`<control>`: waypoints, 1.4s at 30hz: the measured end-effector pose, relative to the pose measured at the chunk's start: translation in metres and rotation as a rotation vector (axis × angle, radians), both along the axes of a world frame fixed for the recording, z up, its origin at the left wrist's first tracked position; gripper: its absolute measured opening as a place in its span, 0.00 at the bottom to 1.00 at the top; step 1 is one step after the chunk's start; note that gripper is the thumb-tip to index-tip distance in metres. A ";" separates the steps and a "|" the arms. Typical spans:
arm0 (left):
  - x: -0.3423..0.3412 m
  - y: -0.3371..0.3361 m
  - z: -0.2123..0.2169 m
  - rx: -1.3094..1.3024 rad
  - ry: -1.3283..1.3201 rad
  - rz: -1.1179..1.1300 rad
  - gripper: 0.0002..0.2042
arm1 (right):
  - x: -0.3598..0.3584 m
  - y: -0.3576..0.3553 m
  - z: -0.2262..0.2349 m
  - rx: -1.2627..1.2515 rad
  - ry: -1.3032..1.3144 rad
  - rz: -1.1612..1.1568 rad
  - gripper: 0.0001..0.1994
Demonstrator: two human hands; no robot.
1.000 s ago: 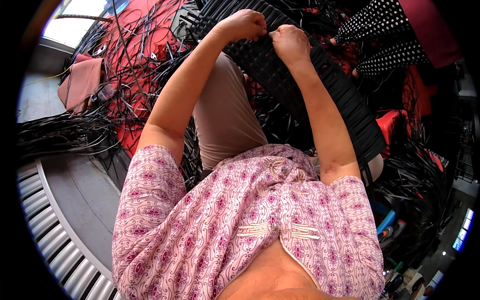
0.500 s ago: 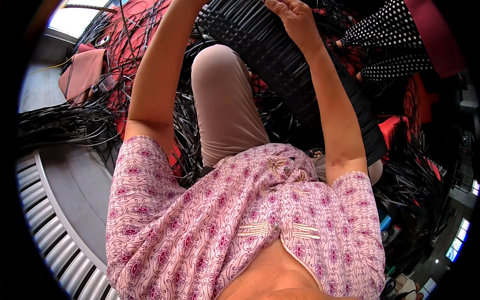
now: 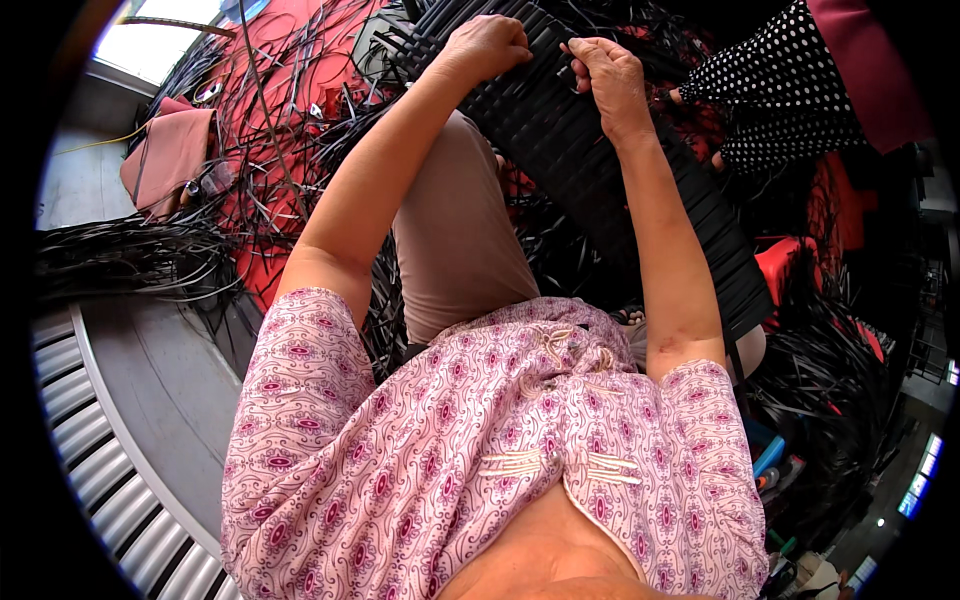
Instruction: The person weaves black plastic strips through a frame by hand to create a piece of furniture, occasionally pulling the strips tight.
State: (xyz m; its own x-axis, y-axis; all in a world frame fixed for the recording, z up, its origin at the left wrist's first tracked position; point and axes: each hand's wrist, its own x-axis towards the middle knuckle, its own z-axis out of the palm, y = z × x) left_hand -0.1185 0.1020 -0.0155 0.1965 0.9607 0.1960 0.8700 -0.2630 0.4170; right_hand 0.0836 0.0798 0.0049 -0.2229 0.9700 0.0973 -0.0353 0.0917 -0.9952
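A black woven panel (image 3: 570, 170) of flat strips slants across my lap, from the top middle down to the right. Over its upper part my left hand (image 3: 488, 48) is closed, fingers curled down; what they hold, if anything, is lost against the dark weave. Just right of it, my right hand (image 3: 612, 85) pinches thumb against fingers above the same weave, seemingly on a thin black strip that hardly stands out. A small gap separates the two hands. Loose strip ends (image 3: 395, 42) stick out at the panel's upper left edge.
Tangled black strips (image 3: 130, 245) lie at left and over a red surface (image 3: 290, 60). A pink cloth (image 3: 170, 155) hangs at far left, above a ribbed metal rack (image 3: 110, 460). Another person's dotted trousers (image 3: 780, 85) are at upper right. More strips (image 3: 820, 380) pile at right.
Both hands have come down toward me from the top edge. My left hand, out of view before, has moved right and now shows near my right hand.
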 end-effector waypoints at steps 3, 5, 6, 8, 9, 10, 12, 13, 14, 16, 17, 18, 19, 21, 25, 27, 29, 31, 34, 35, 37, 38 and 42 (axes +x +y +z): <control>0.010 -0.001 0.006 -0.063 0.097 0.068 0.13 | 0.002 0.003 -0.004 0.009 0.050 -0.006 0.10; 0.009 -0.001 0.004 -0.038 0.087 0.070 0.14 | 0.002 0.003 -0.005 0.029 0.049 -0.011 0.10; 0.008 -0.001 0.004 -0.026 0.083 0.069 0.14 | 0.001 0.002 -0.006 0.045 0.036 -0.015 0.10; 0.006 -0.002 0.003 -0.057 0.032 0.068 0.14 | -0.001 0.001 -0.005 0.069 -0.068 -0.034 0.10; 0.004 -0.002 0.002 -0.074 0.006 0.068 0.14 | -0.003 -0.001 -0.001 0.076 -0.161 -0.049 0.10; 0.001 -0.002 0.001 -0.074 -0.052 0.049 0.15 | -0.006 -0.002 0.001 0.082 -0.253 -0.063 0.10; -0.005 -0.001 0.000 -0.071 -0.167 0.006 0.15 | -0.012 0.004 -0.004 0.209 -0.457 -0.110 0.12; -0.004 -0.001 0.000 -0.053 -0.141 0.005 0.15 | -0.015 0.008 -0.007 0.276 -0.567 -0.145 0.12; -0.003 -0.001 0.000 -0.034 -0.115 0.004 0.15 | -0.017 0.011 -0.010 0.343 -0.676 -0.180 0.12; -0.002 -0.001 -0.006 0.021 -0.062 0.011 0.14 | -0.021 0.012 -0.009 0.311 -0.765 -0.159 0.14; -0.001 -0.001 -0.009 0.059 -0.033 0.013 0.14 | -0.024 0.014 -0.010 0.318 -0.805 -0.168 0.14; 0.000 -0.001 -0.011 0.096 -0.007 0.012 0.14 | -0.024 0.015 -0.011 0.323 -0.849 -0.179 0.14; 0.000 0.000 -0.012 0.089 -0.027 0.008 0.14 | -0.025 0.017 -0.011 0.314 -0.867 -0.181 0.14; -0.001 0.001 -0.013 0.073 -0.067 0.002 0.14 | -0.026 0.019 -0.010 0.295 -0.904 -0.182 0.14; -0.003 0.002 -0.016 0.052 -0.130 -0.006 0.14 | -0.033 0.020 -0.003 0.192 -0.999 -0.151 0.16; -0.003 0.003 -0.016 0.050 -0.143 -0.021 0.14 | -0.037 0.022 -0.001 0.147 -1.054 -0.133 0.17; -0.004 0.003 -0.016 0.050 -0.145 -0.046 0.14 | -0.040 0.020 -0.002 0.160 -1.103 -0.133 0.18; -0.007 0.003 -0.017 0.060 -0.142 -0.083 0.16 | -0.044 0.019 -0.001 0.152 -1.132 -0.134 0.19; -0.014 0.000 -0.017 -0.161 -0.351 -0.050 0.16 | -0.046 0.013 0.000 0.153 -1.121 -0.145 0.18; -0.017 0.001 -0.016 -0.287 -0.514 -0.070 0.15 | -0.046 0.012 -0.001 0.159 -1.131 -0.149 0.17; -0.014 0.002 -0.015 -0.245 -0.499 -0.125 0.13 | -0.045 0.014 -0.011 0.251 -1.192 -0.215 0.16; -0.010 0.001 -0.012 -0.221 -0.491 -0.164 0.12 | -0.044 0.014 -0.013 0.296 -1.226 -0.260 0.16; -0.036 -0.005 -0.013 -0.181 -0.563 -0.229 0.09 | -0.071 -0.010 0.002 0.378 -1.153 -0.239 0.12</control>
